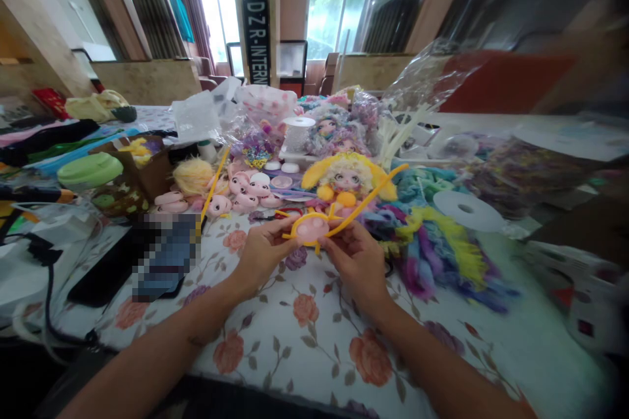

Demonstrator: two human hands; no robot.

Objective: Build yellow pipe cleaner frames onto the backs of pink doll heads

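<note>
Piece [312,229], pink and yellow-edged, sits between left grip [263,250] and right grip [360,262], both pinching its sides.

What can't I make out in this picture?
In the head view:
The pink piece's far side: turned away, its edges held by the left hand and right hand.
Whatever the pixelated patch covers.
The dark banner's full wording: cut off by the top edge.
The white device at right: too blurred to identify.
</note>
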